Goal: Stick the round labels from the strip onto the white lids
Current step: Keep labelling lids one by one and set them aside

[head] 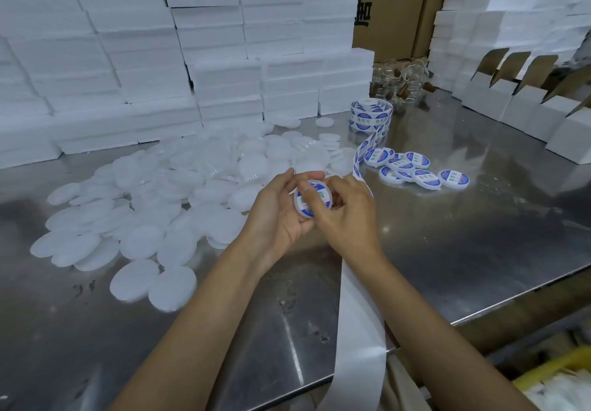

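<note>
My left hand (276, 215) cradles a white lid (303, 210) above the steel table, fingers curled round its rim. A blue-and-white round label (315, 198) lies on that lid, and my right hand (347, 215) presses it with thumb and fingertips. The label strip (363, 148) runs from a roll (371, 115) farther back, passes under my right hand, and its bare white backing (361, 321) trails off the table's front edge. A big heap of plain white lids (179, 193) lies to the left. Several labelled lids (412, 167) sit to the right.
Stacks of white foam boxes (160, 68) wall off the back and left. Brown cartons (393, 1) stand behind them. Open white cardboard boxes (527, 107) line the right side. Glass jars (403, 81) cluster at the back. The steel table edge (479, 314) runs diagonally at lower right.
</note>
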Demonstrator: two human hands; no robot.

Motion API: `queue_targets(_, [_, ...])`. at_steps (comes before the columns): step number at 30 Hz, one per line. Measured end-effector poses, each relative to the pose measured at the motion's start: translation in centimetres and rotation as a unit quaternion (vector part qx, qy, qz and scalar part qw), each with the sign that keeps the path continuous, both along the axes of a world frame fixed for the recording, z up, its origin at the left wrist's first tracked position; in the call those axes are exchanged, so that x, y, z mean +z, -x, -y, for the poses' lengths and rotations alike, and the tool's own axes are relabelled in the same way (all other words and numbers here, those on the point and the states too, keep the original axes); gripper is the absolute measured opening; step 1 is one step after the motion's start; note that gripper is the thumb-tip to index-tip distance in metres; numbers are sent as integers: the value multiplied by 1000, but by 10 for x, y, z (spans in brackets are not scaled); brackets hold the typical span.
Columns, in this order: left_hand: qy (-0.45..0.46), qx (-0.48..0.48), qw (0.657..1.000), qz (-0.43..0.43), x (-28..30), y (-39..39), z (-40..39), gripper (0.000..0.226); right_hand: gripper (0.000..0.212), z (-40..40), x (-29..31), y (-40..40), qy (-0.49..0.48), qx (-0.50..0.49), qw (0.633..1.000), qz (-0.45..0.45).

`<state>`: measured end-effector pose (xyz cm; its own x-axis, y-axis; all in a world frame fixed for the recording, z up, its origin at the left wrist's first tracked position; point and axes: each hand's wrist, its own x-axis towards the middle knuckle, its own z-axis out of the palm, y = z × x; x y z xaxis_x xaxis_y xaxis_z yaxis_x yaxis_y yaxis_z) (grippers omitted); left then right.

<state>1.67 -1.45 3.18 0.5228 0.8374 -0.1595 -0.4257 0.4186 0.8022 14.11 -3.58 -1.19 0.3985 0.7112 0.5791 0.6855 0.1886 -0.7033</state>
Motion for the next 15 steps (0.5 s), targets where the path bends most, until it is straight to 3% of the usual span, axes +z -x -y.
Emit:
queue_targets(7, [3,-8,999,38,-2,2,-1,39,36,0,1,-2,-12,31,999,-26])
queue_targets(10, [-2,6,998,64,-1,2,-3,37,29,4,1,3,27,53,998,-16])
queue_targets(13, [-10,1,997,73,-1,2,-3,29,47,7,2,10,57,59,996,-17])
queue_targets(15, [-21,-7,998,62,-1,4,-5,26,43,7,4,10,44,84,995,-42])
